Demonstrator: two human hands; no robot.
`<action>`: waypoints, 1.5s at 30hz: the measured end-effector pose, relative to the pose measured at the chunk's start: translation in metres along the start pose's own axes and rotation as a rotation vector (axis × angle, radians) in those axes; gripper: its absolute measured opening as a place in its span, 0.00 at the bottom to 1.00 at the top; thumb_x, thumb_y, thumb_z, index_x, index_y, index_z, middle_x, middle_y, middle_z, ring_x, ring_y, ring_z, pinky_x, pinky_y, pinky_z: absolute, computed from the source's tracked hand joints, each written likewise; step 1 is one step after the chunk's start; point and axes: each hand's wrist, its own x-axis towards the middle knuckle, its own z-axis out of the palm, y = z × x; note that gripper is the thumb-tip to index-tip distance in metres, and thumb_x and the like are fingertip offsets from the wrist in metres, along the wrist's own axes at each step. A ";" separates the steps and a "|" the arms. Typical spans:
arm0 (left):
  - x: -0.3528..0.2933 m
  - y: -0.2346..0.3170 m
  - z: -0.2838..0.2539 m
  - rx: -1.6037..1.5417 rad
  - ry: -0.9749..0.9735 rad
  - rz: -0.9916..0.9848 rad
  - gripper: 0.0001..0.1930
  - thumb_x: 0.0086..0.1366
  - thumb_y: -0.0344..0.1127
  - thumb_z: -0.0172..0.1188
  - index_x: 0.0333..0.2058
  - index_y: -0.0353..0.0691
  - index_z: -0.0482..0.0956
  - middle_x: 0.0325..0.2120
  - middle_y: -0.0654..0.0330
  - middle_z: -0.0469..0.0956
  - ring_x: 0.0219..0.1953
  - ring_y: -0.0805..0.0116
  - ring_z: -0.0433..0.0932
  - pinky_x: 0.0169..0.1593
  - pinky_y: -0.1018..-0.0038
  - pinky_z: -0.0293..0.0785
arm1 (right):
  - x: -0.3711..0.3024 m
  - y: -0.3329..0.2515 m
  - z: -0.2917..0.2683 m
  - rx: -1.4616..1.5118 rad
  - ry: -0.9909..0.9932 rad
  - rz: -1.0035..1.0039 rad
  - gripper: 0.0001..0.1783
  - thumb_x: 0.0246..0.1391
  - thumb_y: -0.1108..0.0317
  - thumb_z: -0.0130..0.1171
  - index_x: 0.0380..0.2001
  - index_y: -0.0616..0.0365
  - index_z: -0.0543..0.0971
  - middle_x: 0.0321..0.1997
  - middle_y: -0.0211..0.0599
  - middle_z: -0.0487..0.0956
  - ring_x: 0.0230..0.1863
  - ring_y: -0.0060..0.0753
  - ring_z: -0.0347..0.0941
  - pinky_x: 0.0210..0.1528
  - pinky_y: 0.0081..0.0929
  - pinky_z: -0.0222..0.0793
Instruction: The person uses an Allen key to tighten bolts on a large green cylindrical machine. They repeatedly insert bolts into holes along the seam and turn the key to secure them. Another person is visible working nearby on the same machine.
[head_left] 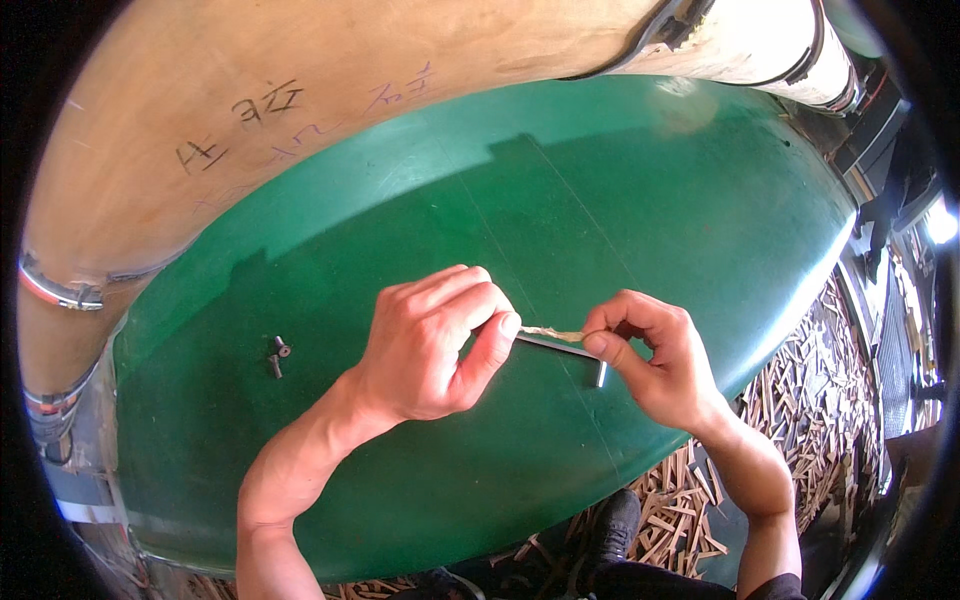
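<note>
My left hand (430,345) is closed, thumb and forefinger pinching one end of a thin, pale, twisted strip (553,333). The strip's other end is pinched in my right hand (655,355), so it stretches between the two. Just below it shows an L-shaped hex key (560,347), its short arm (601,375) beside my right thumb. Whether my left fingers touch the key's far end is hidden. To the left of my left hand, a few small metal bolts (279,356) lie together on the green surface (440,500).
A large tan roller (220,120) with handwritten marks curves along the far and left side. Black-and-silver bands (65,288) ring its left end. Many small wood offcuts (810,370) cover the floor at right and below. My dark shoe (616,525) stands by the green surface's near edge.
</note>
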 end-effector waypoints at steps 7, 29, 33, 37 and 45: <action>-0.004 -0.002 0.005 -0.088 -0.004 -0.111 0.20 0.69 0.34 0.57 0.17 0.36 0.70 0.13 0.58 0.65 0.16 0.61 0.67 0.22 0.68 0.60 | 0.000 -0.005 0.003 -0.133 0.015 -0.157 0.04 0.58 0.75 0.64 0.36 0.62 0.79 0.31 0.38 0.78 0.30 0.30 0.76 0.33 0.27 0.72; -0.005 -0.003 0.017 -0.317 0.082 -0.143 0.07 0.63 0.32 0.69 0.37 0.35 0.86 0.30 0.60 0.82 0.22 0.78 0.73 0.24 0.80 0.67 | -0.009 0.003 0.007 -0.003 0.025 0.056 0.11 0.67 0.66 0.55 0.37 0.63 0.80 0.31 0.44 0.79 0.32 0.37 0.78 0.37 0.32 0.73; 0.000 0.004 0.017 -0.256 0.122 -0.073 0.05 0.61 0.26 0.68 0.37 0.35 0.86 0.30 0.58 0.82 0.25 0.76 0.76 0.27 0.79 0.70 | -0.011 0.000 0.001 0.008 -0.014 0.034 0.10 0.65 0.65 0.57 0.38 0.62 0.82 0.27 0.43 0.79 0.28 0.30 0.74 0.32 0.31 0.71; -0.004 0.021 0.003 -0.268 0.097 -0.239 0.03 0.61 0.26 0.63 0.33 0.33 0.80 0.29 0.60 0.77 0.29 0.74 0.76 0.32 0.79 0.71 | 0.001 0.000 0.011 0.266 -0.085 -0.033 0.13 0.65 0.63 0.61 0.40 0.64 0.81 0.31 0.29 0.79 0.31 0.17 0.70 0.32 0.22 0.68; 0.004 0.035 0.028 -0.188 0.078 -0.068 0.06 0.60 0.24 0.66 0.37 0.33 0.84 0.30 0.57 0.79 0.28 0.69 0.79 0.27 0.78 0.75 | -0.005 -0.012 -0.002 0.361 -0.093 0.099 0.13 0.65 0.62 0.61 0.38 0.64 0.82 0.28 0.24 0.77 0.30 0.11 0.67 0.30 0.17 0.66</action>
